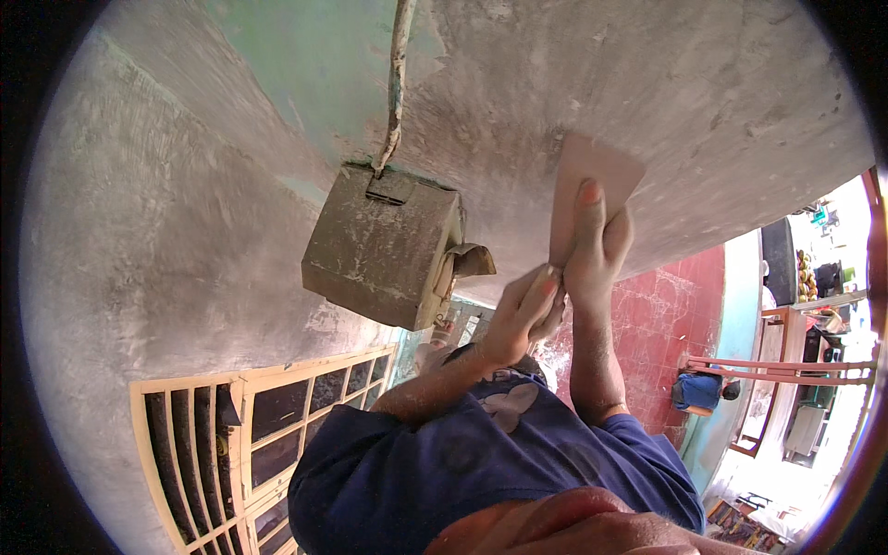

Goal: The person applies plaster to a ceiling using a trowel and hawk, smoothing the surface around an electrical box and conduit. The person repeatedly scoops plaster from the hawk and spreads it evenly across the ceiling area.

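Observation:
My right hand (pixel 597 250) grips a thin, flat, pinkish-tan scraper (pixel 581 166), the thumb lying along its face. The scraper's far edge rests against the grey plastered surface (pixel 721 102). My left hand (pixel 525 319) is closed at the scraper's near corner, its fingertips touching the right hand. Part of the left fingers' grip is hidden. Pale dust coats both hands and forearms. Left of the hands, a plaster-smeared box (pixel 379 240) is fixed to the surface, with a crusted cable or pipe (pixel 398 83) running into its top.
A green painted patch (pixel 305 65) shows among the grey plaster. At lower left is a cream-framed window (pixel 245 435) with bars. On the right are a red tiled floor (pixel 671 324), a person in blue (pixel 698 391), pinkish poles (pixel 786 372) and cluttered shelving.

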Motion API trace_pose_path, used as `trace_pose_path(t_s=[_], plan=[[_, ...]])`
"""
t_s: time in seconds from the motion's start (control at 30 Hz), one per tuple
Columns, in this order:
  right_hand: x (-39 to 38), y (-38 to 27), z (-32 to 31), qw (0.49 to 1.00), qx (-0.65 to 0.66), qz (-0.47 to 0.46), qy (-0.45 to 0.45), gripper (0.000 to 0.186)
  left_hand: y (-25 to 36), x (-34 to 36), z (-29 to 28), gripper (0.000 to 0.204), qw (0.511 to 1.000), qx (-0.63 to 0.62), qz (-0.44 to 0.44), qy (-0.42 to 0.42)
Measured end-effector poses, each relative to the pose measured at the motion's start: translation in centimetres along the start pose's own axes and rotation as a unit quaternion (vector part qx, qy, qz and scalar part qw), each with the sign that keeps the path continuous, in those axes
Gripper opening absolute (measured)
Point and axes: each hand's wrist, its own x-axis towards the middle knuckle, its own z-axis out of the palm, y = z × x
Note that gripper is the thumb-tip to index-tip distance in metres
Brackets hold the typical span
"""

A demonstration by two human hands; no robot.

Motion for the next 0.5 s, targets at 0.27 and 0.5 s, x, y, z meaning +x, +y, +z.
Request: trace_pose_path(t_s=[0.27,0.5], plan=[[-0.3,-2.7,1.6,0.998,0.036,-0.025,0.051,0.038,2.5,-0.4,1.4,0.041,0.999,-0.039,-0.034,-0.015],[-0.4,-4.3,1.3,0.999,0.029,0.005,0.026,0.038,3.6,-1.6,1.9,0.041,0.987,-0.123,-0.1,-0.02]])
